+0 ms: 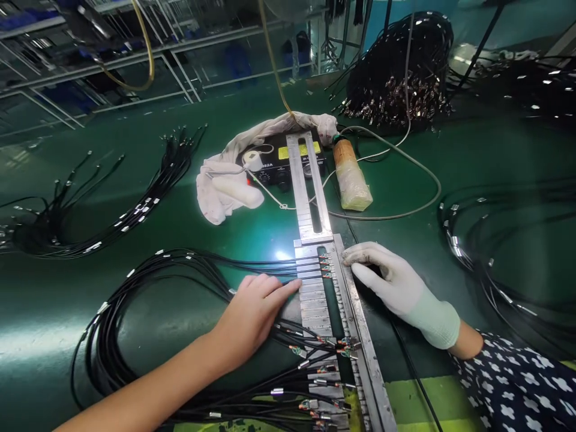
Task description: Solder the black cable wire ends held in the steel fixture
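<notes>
A slotted metal fixture (315, 306) runs down the middle of the green table. Several black cables (265, 262) lie across its upper slots, their stripped ends with small connectors (327, 267) beside the rail. My bare left hand (256, 306) bends over the cables at the fixture's left edge, its fingers pressed together on a cable. My gloved right hand (391, 277) rests at the rail's right side, thumb and forefinger apart, nothing visible between them. More cable ends (321, 405) lie over the fixture's lower part.
Behind the fixture sit a black control box (281, 176), a white cloth (213, 195) and a taped bottle-like object (353, 180). Cable bundles lie at the left (148, 204), right (472, 258) and back right (400, 66). Metal racks (175, 54) stand at the back left.
</notes>
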A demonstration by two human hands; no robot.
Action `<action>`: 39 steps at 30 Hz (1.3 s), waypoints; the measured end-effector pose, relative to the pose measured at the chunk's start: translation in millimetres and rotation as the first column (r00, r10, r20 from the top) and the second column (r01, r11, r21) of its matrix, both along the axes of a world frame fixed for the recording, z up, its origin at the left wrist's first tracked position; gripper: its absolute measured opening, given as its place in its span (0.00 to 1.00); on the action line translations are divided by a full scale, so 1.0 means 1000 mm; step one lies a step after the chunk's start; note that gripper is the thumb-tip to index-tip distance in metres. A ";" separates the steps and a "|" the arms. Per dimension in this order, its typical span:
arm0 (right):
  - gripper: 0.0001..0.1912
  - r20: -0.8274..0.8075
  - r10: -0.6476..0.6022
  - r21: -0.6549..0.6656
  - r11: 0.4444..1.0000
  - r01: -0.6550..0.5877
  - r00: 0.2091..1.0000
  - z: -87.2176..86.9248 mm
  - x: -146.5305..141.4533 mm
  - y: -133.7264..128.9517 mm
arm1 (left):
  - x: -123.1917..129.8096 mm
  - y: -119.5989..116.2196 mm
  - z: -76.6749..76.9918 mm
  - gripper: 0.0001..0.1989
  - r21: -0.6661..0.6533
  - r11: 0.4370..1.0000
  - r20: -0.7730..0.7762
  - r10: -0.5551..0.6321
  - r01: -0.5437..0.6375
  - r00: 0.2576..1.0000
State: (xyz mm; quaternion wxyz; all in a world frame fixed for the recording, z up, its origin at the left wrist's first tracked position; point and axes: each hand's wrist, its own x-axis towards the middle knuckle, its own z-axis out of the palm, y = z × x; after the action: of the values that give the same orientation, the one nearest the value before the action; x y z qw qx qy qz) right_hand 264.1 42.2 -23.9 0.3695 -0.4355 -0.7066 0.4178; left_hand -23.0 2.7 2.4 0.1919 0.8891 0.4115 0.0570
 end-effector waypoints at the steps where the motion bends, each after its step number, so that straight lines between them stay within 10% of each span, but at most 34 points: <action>1: 0.06 0.007 0.006 -0.004 1.000 -0.006 1.000 0.000 0.001 -0.003 | -0.001 -0.001 0.005 0.19 -0.074 0.997 0.045 -0.010 0.014 0.999; 8: 0.05 0.025 -0.009 0.001 1.000 0.009 1.000 -0.004 0.007 -0.016 | 0.001 -0.011 0.016 0.08 -0.350 0.936 0.111 0.087 -0.044 0.990; 19: 0.06 0.011 -0.021 -0.027 0.999 0.022 1.000 -0.003 0.004 -0.012 | 0.014 0.020 -0.004 0.16 0.161 0.984 0.116 -0.098 0.079 0.988; 39: 0.06 0.021 -0.033 -0.026 0.999 0.033 0.999 -0.004 0.006 -0.011 | 0.015 0.032 0.000 0.14 0.143 0.974 0.114 -0.193 0.177 0.974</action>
State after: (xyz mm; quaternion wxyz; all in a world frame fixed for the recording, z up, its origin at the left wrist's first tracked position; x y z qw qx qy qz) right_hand 270.0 30.8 -27.7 0.3633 -0.4562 -0.6975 0.4164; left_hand -7.6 35.0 2.9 0.1630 0.9289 0.3090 0.1225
